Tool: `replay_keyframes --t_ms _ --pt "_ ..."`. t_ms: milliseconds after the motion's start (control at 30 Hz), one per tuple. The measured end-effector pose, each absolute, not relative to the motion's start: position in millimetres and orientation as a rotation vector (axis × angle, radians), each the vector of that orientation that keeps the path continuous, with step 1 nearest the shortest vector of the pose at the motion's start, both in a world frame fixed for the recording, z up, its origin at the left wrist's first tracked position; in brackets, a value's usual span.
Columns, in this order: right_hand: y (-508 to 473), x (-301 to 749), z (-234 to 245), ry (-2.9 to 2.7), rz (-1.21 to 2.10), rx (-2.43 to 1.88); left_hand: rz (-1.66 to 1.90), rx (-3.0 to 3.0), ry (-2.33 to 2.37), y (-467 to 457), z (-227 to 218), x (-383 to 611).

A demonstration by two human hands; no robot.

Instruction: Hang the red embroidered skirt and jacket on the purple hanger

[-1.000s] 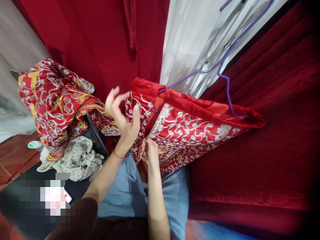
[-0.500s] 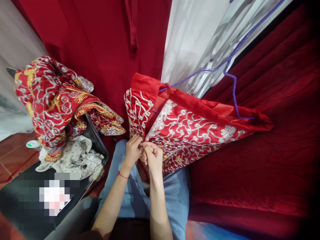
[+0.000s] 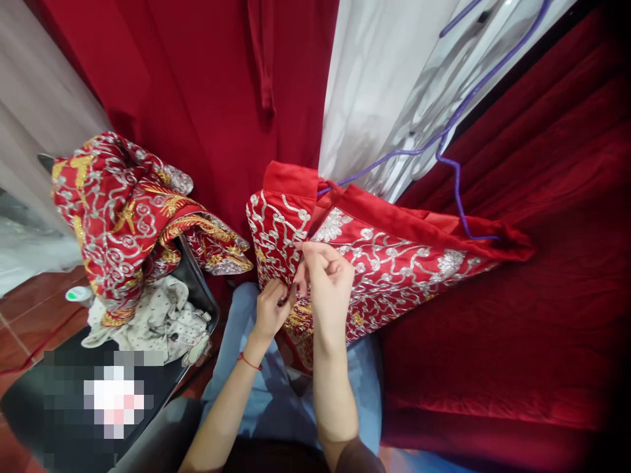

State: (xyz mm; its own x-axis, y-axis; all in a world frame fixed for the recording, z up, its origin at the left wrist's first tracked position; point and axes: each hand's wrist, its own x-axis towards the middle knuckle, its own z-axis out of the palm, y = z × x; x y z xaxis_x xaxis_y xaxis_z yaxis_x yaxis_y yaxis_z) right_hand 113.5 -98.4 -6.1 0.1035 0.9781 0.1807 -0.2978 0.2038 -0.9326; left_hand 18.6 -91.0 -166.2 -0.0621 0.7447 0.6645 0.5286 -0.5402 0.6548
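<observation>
A red skirt [image 3: 394, 253] with silver and gold embroidery hangs from a purple wire hanger [image 3: 456, 118] over my knees. Its plain red waistband [image 3: 290, 180] parts at a slit. My left hand [image 3: 273, 307] is closed on the skirt fabric low along this slit. Higher up, in front of the slit, my right hand [image 3: 329, 279] makes a pinch with thumb and forefinger. Whatever lies between those fingertips is too small to make out. The right hand covers part of the slit's edge.
To the left, a black chair [image 3: 59, 387] bears another red embroidered garment [image 3: 118, 230] and a pale dotted cloth [image 3: 160, 322]. A blurred-out patch covers part of its seat. Red drapes [image 3: 493, 368] hang on the right, white fabric [image 3: 367, 85] behind.
My right hand has moved up and right along the slit, away from my left hand, which stays low on the fabric. The view has shifted slightly.
</observation>
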Motion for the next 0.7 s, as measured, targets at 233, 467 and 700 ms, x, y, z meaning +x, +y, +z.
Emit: replay_keyframes --t_ms 233,467,700 --pt "-90 110 7 -1.002 1.054 -0.877 1.647 1.989 1.449 -87 -167 26" --pt "-88 107 17 -1.025 0.997 -0.862 1.725 1.926 1.429 -82 -170 37" --pt "-89 111 38 -1.032 0.867 -0.835 1.673 2.019 1.404 -94 -174 34"
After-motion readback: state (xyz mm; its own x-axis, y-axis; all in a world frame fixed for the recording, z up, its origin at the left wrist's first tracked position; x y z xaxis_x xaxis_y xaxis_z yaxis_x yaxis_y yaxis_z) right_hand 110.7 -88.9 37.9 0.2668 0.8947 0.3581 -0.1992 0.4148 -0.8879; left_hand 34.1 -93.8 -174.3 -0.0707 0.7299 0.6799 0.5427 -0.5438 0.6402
